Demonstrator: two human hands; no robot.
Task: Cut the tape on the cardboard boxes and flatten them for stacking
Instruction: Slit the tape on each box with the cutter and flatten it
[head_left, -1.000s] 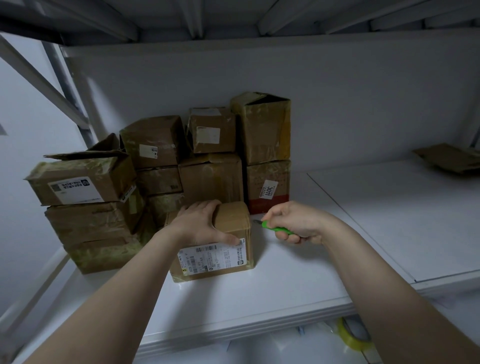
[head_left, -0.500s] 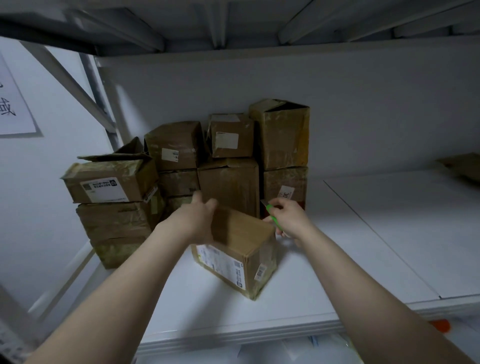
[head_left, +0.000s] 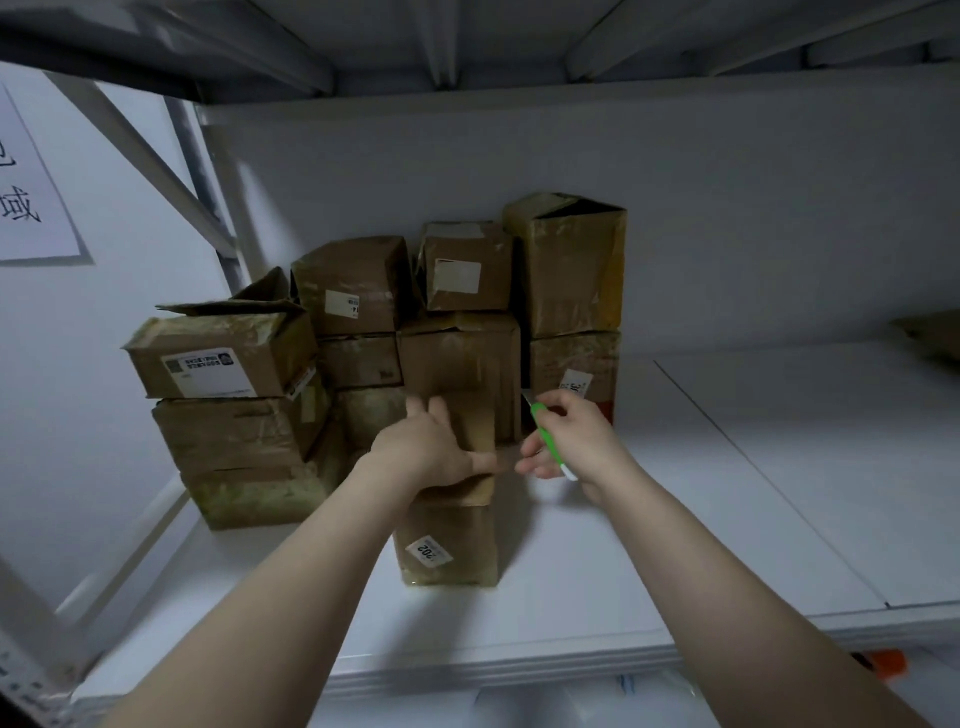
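Note:
A small brown cardboard box (head_left: 451, 545) stands on end on the white shelf (head_left: 597, 571), a small label on its near face. My left hand (head_left: 428, 444) grips its top, fingers over the far side and thumb on the near edge. My right hand (head_left: 569, 441) is just right of the box top and holds a green-handled cutter (head_left: 548, 439), blade end pointing up. Behind stands a pile of several worn taped cardboard boxes (head_left: 363, 358).
The shelf has a white back wall and a steel frame with a diagonal brace (head_left: 156, 156) at left. A flat piece of cardboard (head_left: 930, 332) lies at the far right. A paper sign (head_left: 31, 192) hangs on the left wall. An upper shelf is overhead.
The box has been turned from lying with its big label toward me to standing on end. My right hand with the cutter rose beside the box top.

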